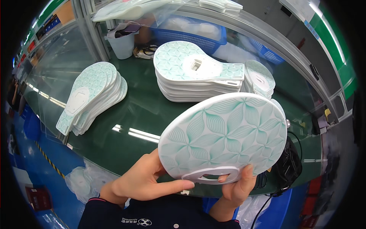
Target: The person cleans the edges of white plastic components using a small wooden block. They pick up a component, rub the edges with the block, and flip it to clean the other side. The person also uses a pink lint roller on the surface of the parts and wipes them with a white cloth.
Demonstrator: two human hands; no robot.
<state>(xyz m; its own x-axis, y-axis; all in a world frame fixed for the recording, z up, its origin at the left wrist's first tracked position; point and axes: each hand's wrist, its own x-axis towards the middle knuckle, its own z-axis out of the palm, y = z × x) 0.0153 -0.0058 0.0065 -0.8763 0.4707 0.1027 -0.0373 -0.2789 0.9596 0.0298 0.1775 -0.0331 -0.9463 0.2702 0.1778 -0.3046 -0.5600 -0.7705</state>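
Note:
Tilted up in front of me is a round white plastic panel (225,133) with a green leaf pattern and an oval cutout near its lower edge. My left hand (143,177) grips its lower left rim, the thumb along the front below and the fingers hidden behind. At the lower right, my right hand (238,189) holds the panel beside the cutout, thumb on the front and a fingertip showing through the hole. Beyond it stands a stack of similar paddle-shaped panels (183,65). Another fanned-out stack (91,87) lies to the left, and a smaller one (260,78) at the right.
The dark green tabletop (133,110) carries the stacks. A blue basket (190,36) and a white bin (122,44) stand at the back by a metal frame. At the right lies a black bag-like object (288,168) with a cable. Plastic-wrapped parts (82,183) sit below the left edge.

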